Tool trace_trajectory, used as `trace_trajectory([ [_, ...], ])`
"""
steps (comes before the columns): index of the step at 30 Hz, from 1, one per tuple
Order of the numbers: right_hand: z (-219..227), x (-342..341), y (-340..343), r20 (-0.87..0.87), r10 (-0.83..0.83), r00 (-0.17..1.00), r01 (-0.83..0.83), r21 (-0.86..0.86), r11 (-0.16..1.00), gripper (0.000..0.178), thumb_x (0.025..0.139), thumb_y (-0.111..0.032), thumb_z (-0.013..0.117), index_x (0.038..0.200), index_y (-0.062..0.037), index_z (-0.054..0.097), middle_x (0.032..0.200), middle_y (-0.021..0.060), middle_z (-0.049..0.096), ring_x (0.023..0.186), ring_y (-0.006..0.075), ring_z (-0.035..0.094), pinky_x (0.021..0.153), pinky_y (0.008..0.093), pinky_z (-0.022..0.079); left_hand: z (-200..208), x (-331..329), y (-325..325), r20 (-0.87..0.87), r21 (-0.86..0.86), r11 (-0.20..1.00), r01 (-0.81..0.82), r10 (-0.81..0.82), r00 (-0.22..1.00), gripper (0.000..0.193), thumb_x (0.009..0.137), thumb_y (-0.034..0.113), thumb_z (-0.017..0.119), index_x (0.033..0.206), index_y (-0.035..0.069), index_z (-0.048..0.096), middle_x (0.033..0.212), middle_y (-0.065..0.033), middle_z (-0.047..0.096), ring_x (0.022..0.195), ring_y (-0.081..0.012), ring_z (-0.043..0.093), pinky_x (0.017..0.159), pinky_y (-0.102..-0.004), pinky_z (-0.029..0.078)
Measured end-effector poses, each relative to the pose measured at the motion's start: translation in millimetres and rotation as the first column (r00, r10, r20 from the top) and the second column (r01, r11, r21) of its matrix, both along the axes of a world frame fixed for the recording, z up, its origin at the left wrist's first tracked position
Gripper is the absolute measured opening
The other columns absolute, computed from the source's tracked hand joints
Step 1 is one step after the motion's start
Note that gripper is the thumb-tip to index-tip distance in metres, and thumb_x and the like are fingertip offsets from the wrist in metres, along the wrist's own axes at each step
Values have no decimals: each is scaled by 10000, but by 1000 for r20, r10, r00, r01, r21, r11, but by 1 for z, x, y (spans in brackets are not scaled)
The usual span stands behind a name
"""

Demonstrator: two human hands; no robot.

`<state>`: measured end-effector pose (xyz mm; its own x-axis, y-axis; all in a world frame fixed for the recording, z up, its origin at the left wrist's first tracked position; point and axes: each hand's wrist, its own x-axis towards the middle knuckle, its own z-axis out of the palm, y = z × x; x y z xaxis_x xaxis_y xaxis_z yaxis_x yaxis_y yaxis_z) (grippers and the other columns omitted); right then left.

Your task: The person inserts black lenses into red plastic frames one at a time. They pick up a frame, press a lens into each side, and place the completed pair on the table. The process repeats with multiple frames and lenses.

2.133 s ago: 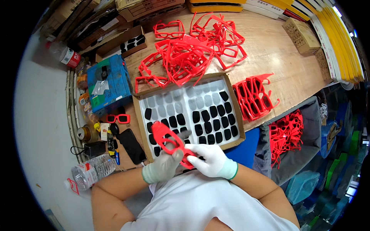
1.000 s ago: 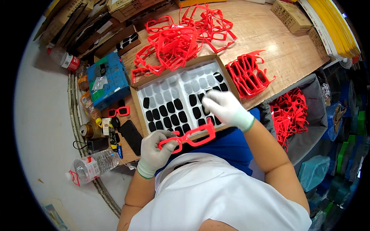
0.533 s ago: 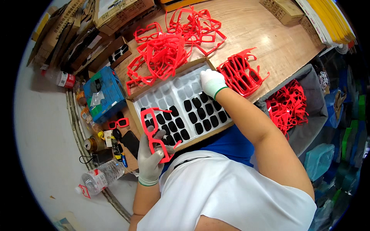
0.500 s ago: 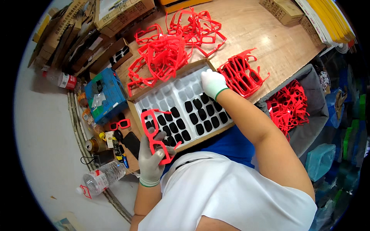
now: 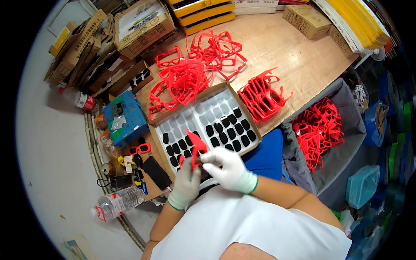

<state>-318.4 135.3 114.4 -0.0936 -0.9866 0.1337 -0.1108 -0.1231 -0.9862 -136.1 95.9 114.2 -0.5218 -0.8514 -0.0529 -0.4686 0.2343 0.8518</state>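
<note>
My left hand (image 5: 186,187), in a pale glove with greyed fingers, holds a red glasses frame (image 5: 197,144) tilted nearly edge-on in front of my body. My right hand (image 5: 229,170), gloved in white, meets the frame with its thumb and fingers drawn together. Whatever lies between those fingertips is hidden. Beneath and beyond the hands is a cardboard box (image 5: 187,105) with a whitish moulded tray inside. Rows of dark lenses (image 5: 215,141) fill its nearer part; the farther pockets look pale grey.
Tangled red frames (image 5: 184,82) lie behind the box, with stacked red frames (image 5: 263,99) to its right. A grey fabric bin (image 5: 352,138) holds more. Left are a blue box (image 5: 125,119), a black phone (image 5: 156,172) and a plastic bottle (image 5: 119,203). Yellow trays (image 5: 203,17) stand at the back.
My right hand has come back from the tray's far right to the frame in my left hand. That frame has turned from face-on to nearly edge-on. The view has shifted slightly.
</note>
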Motion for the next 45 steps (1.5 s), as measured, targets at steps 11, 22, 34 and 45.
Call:
trace_trajectory([
  [11, 1, 7, 4, -133, -30, 991, 15, -114, 993, 151, 845, -23, 702, 996, -13, 693, 831, 100, 605, 716, 187, 628, 662, 291, 508, -4, 2, 3, 6, 198, 978, 64, -66, 998, 241, 1041, 230, 440, 1089, 4, 507, 854, -198, 647, 743, -311, 662, 684, -409, 507],
  [22, -10, -42, 6, 499, 300, 813, -515, 376, 770, 256, 992, -146, 573, 1189, 4, 636, 1012, 19, 659, 870, 79, 574, 816, 261, 492, 4, 0, 7, -25, 232, 920, 316, -319, 947, 302, 1043, 222, 439, 1156, -58, 467, 868, -247, 651, 836, -409, 676, 753, -454, 526],
  [34, -22, -13, 0, 546, 150, 824, -368, 313, 876, 244, 953, -192, 621, 1044, 23, 693, 842, 21, 652, 775, 89, 559, 740, 268, 471, 6, 18, 6, -238, 481, 866, 135, -19, 971, 314, 1058, 270, 474, 1169, -8, 567, 900, -56, 657, 829, -111, 589, 766, -285, 494],
  [45, -17, -8, -2, 524, 215, 824, -423, 316, 849, 245, 968, -164, 598, 1100, 17, 697, 887, 17, 659, 796, 84, 566, 773, 265, 490, 0, 33, 3, -259, 566, 812, 144, 9, 966, 325, 1052, 273, 487, 1147, -25, 573, 863, -61, 667, 769, -103, 607, 705, -263, 502],
])
